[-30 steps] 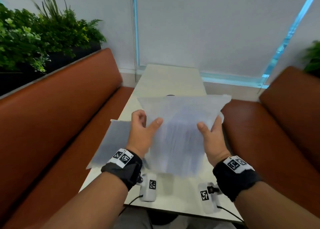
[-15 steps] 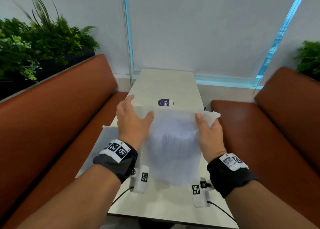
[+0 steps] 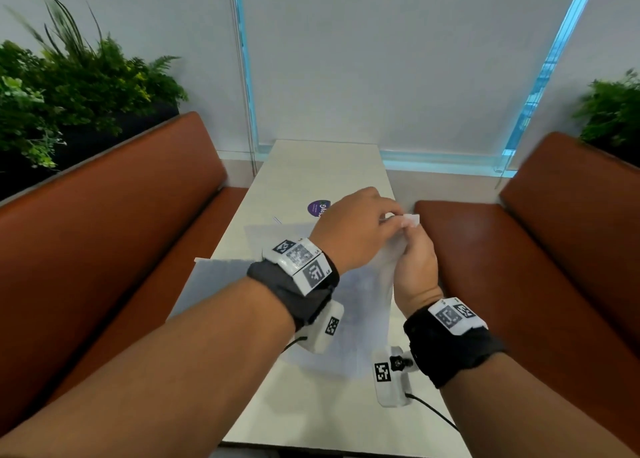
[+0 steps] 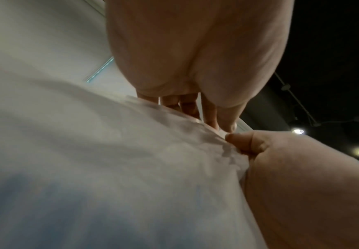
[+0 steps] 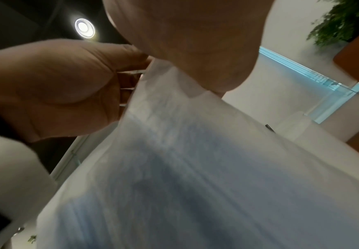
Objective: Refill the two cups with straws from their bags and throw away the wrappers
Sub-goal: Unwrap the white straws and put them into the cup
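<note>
Bottom of frame, head view: two forearms reach in from the lower corners, each with a dark wrist strap carrying a white coded tag.
Wrist cameras: a white unit hangs under each wrist; a black cable runs off the right one toward lower right.
Worktop: pale, long and narrow, running from bottom centre up to mid frame.
Held bag: translucent white straw bag, centre frame, hanging from the hands with its lower edge near the worktop; bluish contents show through, individual straws not resolvable.
Right hand: centre right, fingers curled, clamped on the bag's top right corner.
Left hand: crossed over toward the right hand, fingertips pinching the same corner; the two hands touch there.
Left wrist view: thumb and fingers of both hands meet on the crumpled bag edge.
Right wrist view: bag film fills the lower frame, pinched at upper centre.
Second bag: flat on the worktop, left of the held one, overhanging the left edge.
Round sticker: purple, on the worktop just beyond the hands, partly hidden by the left hand.
Benches: brown upholstered, one each side of the worktop.
Plants: green foliage at upper left, more at right edge.
Far end: pale blinds with blue-lit strips behind the worktop.
Cups: cannot tell where they are from these views.
</note>
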Demonstrator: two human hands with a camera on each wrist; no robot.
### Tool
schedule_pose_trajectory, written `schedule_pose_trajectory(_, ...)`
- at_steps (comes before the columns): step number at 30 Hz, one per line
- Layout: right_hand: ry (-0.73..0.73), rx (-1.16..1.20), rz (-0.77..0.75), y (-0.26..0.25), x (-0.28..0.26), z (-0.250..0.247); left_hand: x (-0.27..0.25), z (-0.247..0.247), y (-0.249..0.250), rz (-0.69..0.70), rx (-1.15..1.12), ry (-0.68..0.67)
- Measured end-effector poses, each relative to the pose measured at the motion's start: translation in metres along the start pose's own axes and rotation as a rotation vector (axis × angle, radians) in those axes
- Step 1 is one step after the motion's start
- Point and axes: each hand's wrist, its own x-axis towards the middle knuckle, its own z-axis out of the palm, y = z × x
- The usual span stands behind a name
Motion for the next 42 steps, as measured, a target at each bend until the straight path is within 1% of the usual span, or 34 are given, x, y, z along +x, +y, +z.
schedule_pose_trajectory(3, 0.010, 0.043, -0.030, 0.001, 0.005, 0.004, 0.001, 0.003, -0.007, -0.031, -0.086, 0.055)
schedule_pose_trajectory(7, 0.063, 0.102, -0.019, 0.008, 0.008, 0.006, 0.004, 0.003, -0.017, -0.067, -0.101, 0.096)
schedule_pose_trajectory(13, 0.039, 0.059, -0.076, 0.005, 0.008, 0.006, 0.003, -0.001, -0.023, 0.001, 0.029, 0.070)
schedule_pose_trajectory(16, 0.038, 0.036, -0.068, 0.005, 0.009, 0.008, 0.001, -0.003, -0.030, 0.033, 0.104, 0.085)
schedule_pose_trajectory(19, 0.061, 0.018, -0.052, 0.007, 0.009, 0.011, 0.000, -0.002, -0.037, 0.027, 0.137, 0.076)
schedule_pose_trajectory(26, 0.198, 0.054, -0.035, 0.010, 0.021, -0.002, -0.008, -0.012, -0.071, -0.062, 0.211, 0.018)
schedule_pose_trajectory(30, 0.233, 0.008, -0.038, 0.012, 0.024, -0.014, -0.024, -0.028, -0.094, -0.157, 0.220, 0.000)
schedule_pose_trajectory(34, 0.256, -0.026, -0.021, 0.011, 0.027, -0.019, -0.039, -0.055, -0.117, -0.260, 0.182, -0.023)
schedule_pose_trajectory(38, 0.258, -0.012, 0.044, 0.011, 0.031, -0.017, -0.048, -0.075, -0.133, -0.340, 0.168, 0.030)
schedule_pose_trajectory(41, 0.258, -0.016, 0.111, 0.005, 0.032, -0.010, -0.048, -0.076, -0.131, -0.350, 0.202, 0.092)
schedule_pose_trajectory(42, 0.262, -0.049, 0.098, 0.001, 0.033, -0.009, -0.047, -0.075, -0.129, -0.350, 0.208, 0.096)
